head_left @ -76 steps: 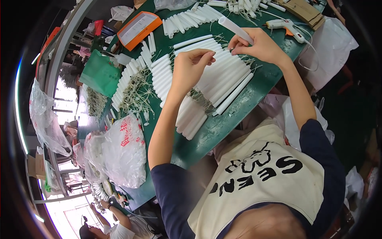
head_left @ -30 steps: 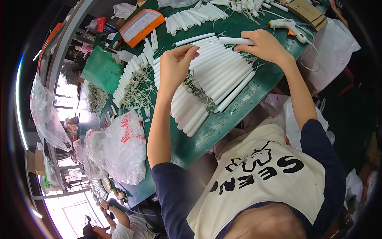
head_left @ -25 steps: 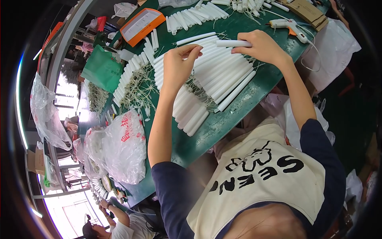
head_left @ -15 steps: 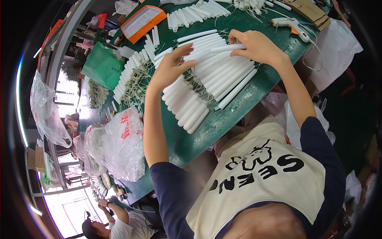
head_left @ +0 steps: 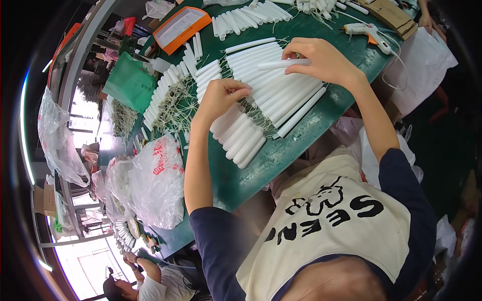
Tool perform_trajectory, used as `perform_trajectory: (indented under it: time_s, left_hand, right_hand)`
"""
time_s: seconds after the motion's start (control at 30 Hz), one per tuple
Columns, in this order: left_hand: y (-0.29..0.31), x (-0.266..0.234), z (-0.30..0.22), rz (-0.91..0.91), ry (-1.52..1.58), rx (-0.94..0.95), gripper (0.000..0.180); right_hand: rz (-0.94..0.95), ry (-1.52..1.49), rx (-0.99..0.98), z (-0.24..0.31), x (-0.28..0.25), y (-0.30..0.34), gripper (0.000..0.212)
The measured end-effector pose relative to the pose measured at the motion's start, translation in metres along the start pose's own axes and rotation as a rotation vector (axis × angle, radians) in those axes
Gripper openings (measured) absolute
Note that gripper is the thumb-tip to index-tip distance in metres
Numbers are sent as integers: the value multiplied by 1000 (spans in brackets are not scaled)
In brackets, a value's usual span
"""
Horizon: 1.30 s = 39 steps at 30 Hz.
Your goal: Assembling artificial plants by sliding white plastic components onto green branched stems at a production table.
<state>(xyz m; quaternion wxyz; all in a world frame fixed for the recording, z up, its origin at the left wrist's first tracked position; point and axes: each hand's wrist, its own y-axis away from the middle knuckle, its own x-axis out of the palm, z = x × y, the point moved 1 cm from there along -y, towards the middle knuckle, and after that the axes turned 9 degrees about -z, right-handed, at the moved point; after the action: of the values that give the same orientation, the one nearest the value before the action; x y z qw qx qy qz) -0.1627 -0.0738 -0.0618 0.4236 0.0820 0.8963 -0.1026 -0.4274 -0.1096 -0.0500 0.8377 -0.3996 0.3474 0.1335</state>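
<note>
The biggest thing is the dark green, shiny worktop (head_left: pixel 226 180). At the near left sits another person in a white shirt and dark cap (head_left: pixel 165 283). A big, clear, crinkly plastic bag with red print (head_left: pixel 160 185) lies on the left part of the worktop. A white plastic bag (head_left: pixel 422 75) hangs past the right edge. A wide row of long, white, round tubes (head_left: pixel 286 100) fills the middle, side by side. A green plastic bag (head_left: pixel 129 83) is to the left, and next to it is a slanting row of short white tubes (head_left: pixel 160 95). More short white tubes (head_left: pixel 238 138) lie at the near end of the long ones. On the far side are an orange box with a white inside (head_left: pixel 182 29), a row of small white tubes (head_left: pixel 251 19), a flat brown cardboard piece (head_left: pixel 389 15) and a white and orange glue gun (head_left: pixel 369 36).

The left hand (head_left: pixel 221 98) is over the gap between the long tubes and the short ones. Its fingers are bent in — I cannot tell if the tips meet or pinch anything. The right hand (head_left: pixel 316 57) is over the right side of the long row. Its thumb and fingers hold one end of a single white tube (head_left: pixel 275 64), which points left above the row. Thin, pale strings (head_left: pixel 173 113) lie tangled beside the slanting row.
</note>
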Motion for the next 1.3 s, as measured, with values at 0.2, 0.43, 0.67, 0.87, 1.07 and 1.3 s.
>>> perform_trajectory:
  time_s: [0.2, 0.43, 0.67, 0.87, 1.07, 1.3]
  left_hand:
    - [-5, 7, -16, -56, -124, 78, 17]
    - [-10, -8, 5, 25, -204, 348, 28]
    - [-16, -8, -1, 18, -262, 349, 20]
    - [-7, -19, -11, 52, -185, 94, 12]
    - [3, -23, 6, -23, -48, 13, 14]
    - [10, -21, 25, -149, 271, -6, 16]
  right_hand:
    - [-123, 39, -177, 14, 5, 2, 21]
    - [28, 97, -153, 2, 16, 8, 21]
    - [98, 42, -59, 12, 18, 7, 20]
    - [123, -44, -75, 13, 35, 8, 20]
    - [71, 8, -85, 18, 56, 7, 19]
    - [-11, 44, 6, 17, 63, 0, 16]
